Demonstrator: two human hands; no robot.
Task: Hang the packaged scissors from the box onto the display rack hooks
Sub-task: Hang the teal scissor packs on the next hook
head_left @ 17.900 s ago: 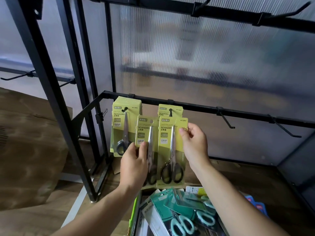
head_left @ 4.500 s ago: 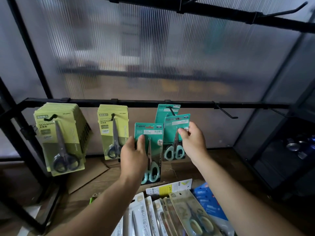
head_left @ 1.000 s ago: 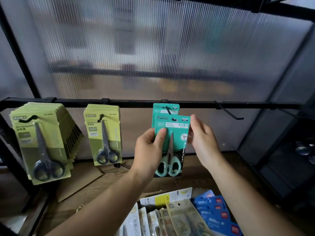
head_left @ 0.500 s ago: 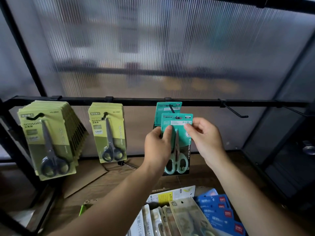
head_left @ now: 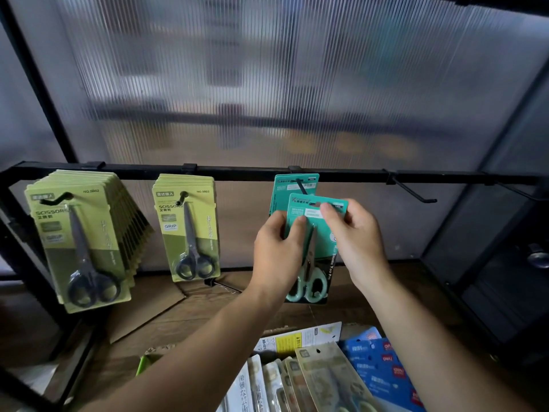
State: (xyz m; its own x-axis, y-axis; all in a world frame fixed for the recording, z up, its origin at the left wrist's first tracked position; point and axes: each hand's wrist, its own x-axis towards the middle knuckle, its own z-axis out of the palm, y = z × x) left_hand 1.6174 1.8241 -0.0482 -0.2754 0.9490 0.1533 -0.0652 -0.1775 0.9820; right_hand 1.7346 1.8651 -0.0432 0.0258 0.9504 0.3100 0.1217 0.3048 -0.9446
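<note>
Teal scissor pack (head_left: 319, 203), black rail (head_left: 237, 173)

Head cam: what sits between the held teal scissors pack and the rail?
Head view: a teal pack already hung on the hook sits between the held teal pack and the rail, partly covered by it.

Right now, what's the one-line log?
left hand: holds teal pack | right hand: pinches its top | hook: not through pack yet
</note>
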